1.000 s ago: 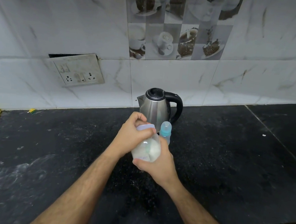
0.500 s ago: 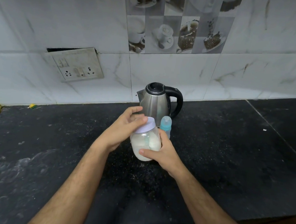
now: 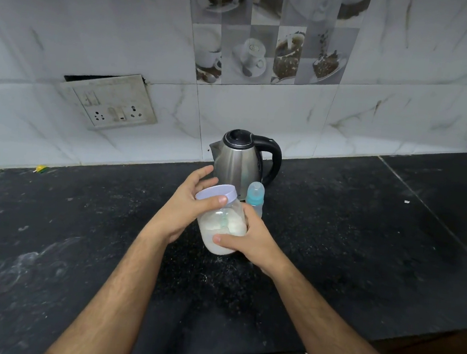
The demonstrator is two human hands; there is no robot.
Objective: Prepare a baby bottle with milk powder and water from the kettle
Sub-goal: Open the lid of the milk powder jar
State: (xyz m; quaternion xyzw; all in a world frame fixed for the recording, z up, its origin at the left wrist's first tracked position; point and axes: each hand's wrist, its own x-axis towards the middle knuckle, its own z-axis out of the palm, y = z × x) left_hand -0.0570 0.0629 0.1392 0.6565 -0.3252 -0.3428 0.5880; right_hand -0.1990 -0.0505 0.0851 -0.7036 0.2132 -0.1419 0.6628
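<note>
The right hand [image 3: 252,240] grips the light, smooth plastic powder jar [image 3: 221,227] low; the left hand [image 3: 187,209] grasps its lid [image 3: 216,193], the better hold for unscrewing.

No legible txt, labels or nos. anywhere; any print on the jar [image 3: 222,224] is too blurred to read.

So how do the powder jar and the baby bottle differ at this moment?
The powder jar is held in both hands, left hand on its lid, right hand round its body; the baby bottle stands untouched on the counter by the kettle. The jar is wide with a flat pale lid; the bottle is slim with a teal domed cap. The jar tilts; the bottle is upright. Both are closed.
</note>
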